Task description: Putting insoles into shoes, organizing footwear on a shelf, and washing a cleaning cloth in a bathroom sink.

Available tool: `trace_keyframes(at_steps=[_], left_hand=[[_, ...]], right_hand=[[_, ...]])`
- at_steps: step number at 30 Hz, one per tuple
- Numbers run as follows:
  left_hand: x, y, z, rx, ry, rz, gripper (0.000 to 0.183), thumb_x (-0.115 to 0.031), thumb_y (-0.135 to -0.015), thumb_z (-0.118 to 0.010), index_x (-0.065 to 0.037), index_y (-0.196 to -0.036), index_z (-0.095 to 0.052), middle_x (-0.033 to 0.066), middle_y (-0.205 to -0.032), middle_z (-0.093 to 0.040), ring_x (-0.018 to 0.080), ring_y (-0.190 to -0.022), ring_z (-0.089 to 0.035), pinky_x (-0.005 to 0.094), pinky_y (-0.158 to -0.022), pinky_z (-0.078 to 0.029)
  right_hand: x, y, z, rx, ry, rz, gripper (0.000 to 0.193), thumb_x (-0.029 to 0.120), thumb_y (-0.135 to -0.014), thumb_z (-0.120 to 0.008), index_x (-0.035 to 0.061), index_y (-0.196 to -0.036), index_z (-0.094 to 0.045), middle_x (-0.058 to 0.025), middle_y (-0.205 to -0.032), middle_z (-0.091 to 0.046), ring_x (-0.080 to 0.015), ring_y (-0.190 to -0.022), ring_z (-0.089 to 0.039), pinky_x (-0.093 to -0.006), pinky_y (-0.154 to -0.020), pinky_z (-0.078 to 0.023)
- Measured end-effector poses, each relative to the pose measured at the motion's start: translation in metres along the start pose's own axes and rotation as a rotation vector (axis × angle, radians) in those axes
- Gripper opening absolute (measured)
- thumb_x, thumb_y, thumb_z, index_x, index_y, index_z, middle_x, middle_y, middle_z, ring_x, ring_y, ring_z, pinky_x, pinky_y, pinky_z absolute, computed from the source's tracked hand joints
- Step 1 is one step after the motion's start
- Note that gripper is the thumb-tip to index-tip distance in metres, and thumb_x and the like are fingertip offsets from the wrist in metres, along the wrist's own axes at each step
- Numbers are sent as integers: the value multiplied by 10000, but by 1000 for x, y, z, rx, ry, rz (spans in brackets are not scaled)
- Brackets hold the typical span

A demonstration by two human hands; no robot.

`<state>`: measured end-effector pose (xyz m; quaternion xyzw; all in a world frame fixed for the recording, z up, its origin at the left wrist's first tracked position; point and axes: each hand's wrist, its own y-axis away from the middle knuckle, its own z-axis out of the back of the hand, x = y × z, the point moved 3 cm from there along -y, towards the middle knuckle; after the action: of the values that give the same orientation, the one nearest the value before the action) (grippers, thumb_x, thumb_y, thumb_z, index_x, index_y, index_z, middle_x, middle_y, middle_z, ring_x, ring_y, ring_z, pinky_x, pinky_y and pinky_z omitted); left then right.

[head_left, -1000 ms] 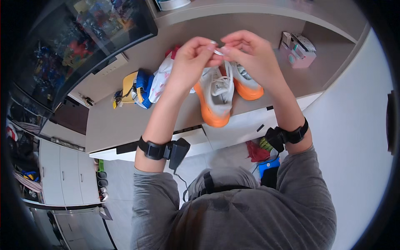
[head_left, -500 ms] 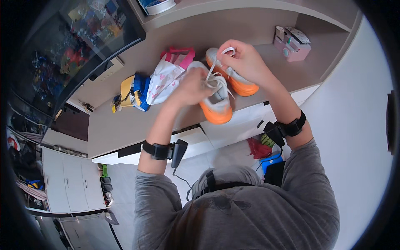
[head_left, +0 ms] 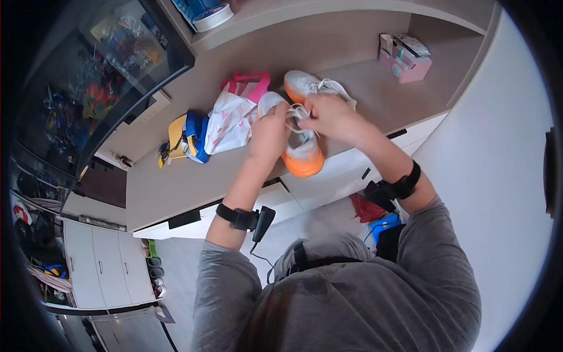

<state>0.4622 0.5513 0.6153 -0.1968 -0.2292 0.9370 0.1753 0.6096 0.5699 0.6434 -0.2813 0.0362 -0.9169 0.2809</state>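
A white sneaker with an orange sole point(head_left: 305, 165) rests on the grey-brown shelf, its heel towards me and its toe away. My left hand point(head_left: 270, 134) is closed at the left side of its opening, pinching the white shoelace point(head_left: 298, 111). On the opposite side my right hand point(head_left: 333, 115) also pinches the lace, fingers close to the shoe's tongue. The hands are a short gap apart, lace loops between them. Behind my right hand stands the matching sneaker point(head_left: 300, 80), its lace lying over it and its heel hidden by the hand.
Left of the shoes stand a white gift bag point(head_left: 227, 124) with pink handles and a yellow and blue bag-like item point(head_left: 189, 138). A pink box point(head_left: 412, 64) sits at the shelf's far right. A dark-screened panel point(head_left: 99, 76) overhangs the left side. White drawers point(head_left: 328, 179) form the front.
My right hand has come down from the raised lace to the near shoe's opening. My left hand has stayed beside the shoe, its fingers now pinched at the lace. The view has shifted slightly.
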Motion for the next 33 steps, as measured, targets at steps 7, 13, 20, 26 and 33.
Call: trace_keyframes(at_steps=[7, 13, 20, 26, 33], left_hand=[[3, 14, -2, -111, 95, 35, 348, -58, -673, -609, -22, -976, -442, 185, -912, -547, 366, -775, -573, 429, -638, -465], [-11, 12, 6, -221, 84, 42, 534, -37, -595, -685, 14, -1031, -380, 223, -1104, -422, 390, -927, -505, 414, -757, -444], [9, 18, 0, -270, 115, 186, 473, -17, -563, -687, 20, -929, -391, 217, -1080, -399, 363, -952, -467, 388, -776, -422], [3, 16, -1, -231, 100, 35, 216, -19, -651, -623, -32, -796, -463, 148, -912, -508, 336, -803, -534, 413, -655, -439], [9, 5, 6, -169, 60, 106, 191, -81, -704, -585, -46, -824, -440, 150, -699, -574, 337, -619, -574, 430, -555, -446]], right_hand=[[-14, -1, -28, -175, 34, 25, 163, 165, -785, -545, 3, -807, -553, -180, -711, -580, -362, -686, -565, -402, -648, -456], [33, 12, 46, -143, -491, 68, 129, 123, -827, -494, 2, -809, -536, -133, -638, -569, -216, -500, -560, -324, -468, -437], [53, 32, 94, -306, -1028, 78, 166, 139, -881, -454, 19, -873, -568, 7, -575, -479, -36, -457, -452, -185, -386, -346], [63, 47, 131, -442, -1140, 251, 207, 162, -891, -449, -10, -929, -558, 5, -597, -488, -49, -451, -448, -175, -426, -352], [47, 7, 65, -142, -869, 191, 163, 140, -833, -497, 18, -900, -582, -42, -692, -582, -99, -586, -545, -226, -534, -445]])
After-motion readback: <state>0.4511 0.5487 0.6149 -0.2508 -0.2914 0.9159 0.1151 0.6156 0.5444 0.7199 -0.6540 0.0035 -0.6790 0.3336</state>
